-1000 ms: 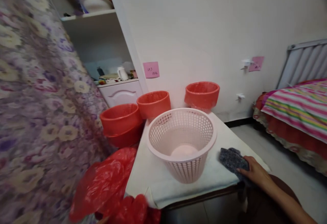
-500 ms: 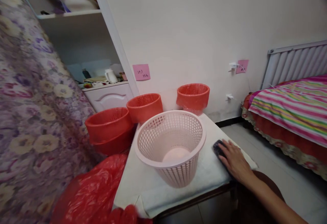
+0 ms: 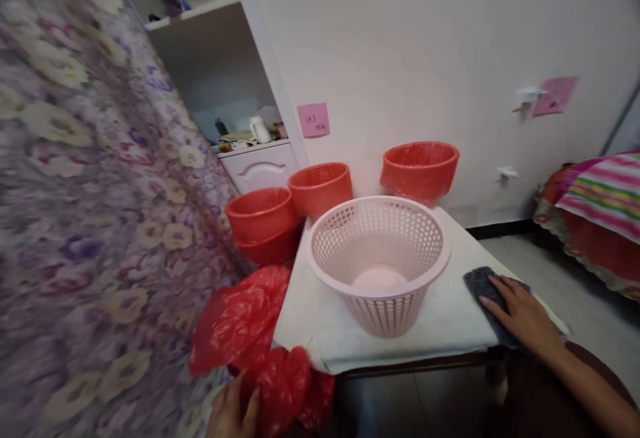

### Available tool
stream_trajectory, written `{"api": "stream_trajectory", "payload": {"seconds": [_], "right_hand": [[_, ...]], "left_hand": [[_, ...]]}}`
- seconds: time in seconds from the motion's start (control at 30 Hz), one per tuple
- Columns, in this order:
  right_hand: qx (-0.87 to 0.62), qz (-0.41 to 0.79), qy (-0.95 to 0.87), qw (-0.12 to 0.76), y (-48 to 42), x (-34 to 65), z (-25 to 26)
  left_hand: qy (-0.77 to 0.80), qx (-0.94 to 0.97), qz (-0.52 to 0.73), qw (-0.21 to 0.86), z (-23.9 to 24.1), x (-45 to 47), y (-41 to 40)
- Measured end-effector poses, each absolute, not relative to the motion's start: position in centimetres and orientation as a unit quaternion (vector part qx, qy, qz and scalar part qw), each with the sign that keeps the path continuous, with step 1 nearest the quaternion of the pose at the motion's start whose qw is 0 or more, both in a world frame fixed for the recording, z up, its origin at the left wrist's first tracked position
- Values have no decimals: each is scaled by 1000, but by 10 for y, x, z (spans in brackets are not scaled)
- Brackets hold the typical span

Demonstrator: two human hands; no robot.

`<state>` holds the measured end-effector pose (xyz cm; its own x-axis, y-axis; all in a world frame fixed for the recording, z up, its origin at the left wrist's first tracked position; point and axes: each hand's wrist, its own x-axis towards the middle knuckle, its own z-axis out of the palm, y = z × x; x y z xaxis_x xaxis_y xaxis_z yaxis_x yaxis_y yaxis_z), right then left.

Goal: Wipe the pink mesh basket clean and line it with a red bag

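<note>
A pale pink perforated basket (image 3: pixel 379 261) stands upright in the middle of a small white-covered table (image 3: pixel 450 321). My right hand (image 3: pixel 523 315) lies flat, fingers stretched out, on a dark grey cloth (image 3: pixel 481 283) at the table's right edge. My left hand (image 3: pixel 235 413) is at the bottom edge, closed on a crumpled red plastic bag (image 3: pixel 260 345) that hangs off the table's left front corner. Only part of that hand shows.
Several red-lined baskets stand behind: two stacked (image 3: pixel 263 223) at the left, one (image 3: pixel 320 188) beside them, one (image 3: pixel 419 170) at the table's far end by the wall. A floral curtain (image 3: pixel 85 211) fills the left. A striped bed (image 3: pixel 600 211) stands at the right.
The view has swung so everything sits further right. My left hand has come into view holding the red bag. My right hand stays flat on the grey cloth.
</note>
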<state>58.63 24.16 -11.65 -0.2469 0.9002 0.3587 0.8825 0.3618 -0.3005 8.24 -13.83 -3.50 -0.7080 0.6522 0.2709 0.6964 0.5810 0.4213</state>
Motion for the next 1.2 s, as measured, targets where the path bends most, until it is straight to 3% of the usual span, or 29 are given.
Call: {"api": "stream_trajectory", "payload": {"seconds": [0.13, 0.27, 0.57, 0.8, 1.2], "right_hand": [[-503, 16, -761, 410, 210, 585, -111], [-429, 121, -771, 454, 159, 556, -114], [-349, 313, -782, 410, 97, 488, -136], [-310, 320, -814, 372, 92, 491, -139], [-250, 552, -750, 265, 48, 420, -106]], "left_hand": [[-899, -369, -232, 35, -31, 85, -142], [-889, -389, -239, 28, -28, 94, -140], [-861, -413, -298, -18, -31, 110, -128], [-821, -302, -485, -18, -11, 105, -127], [-647, -153, -745, -58, 69, 123, -125]]}}
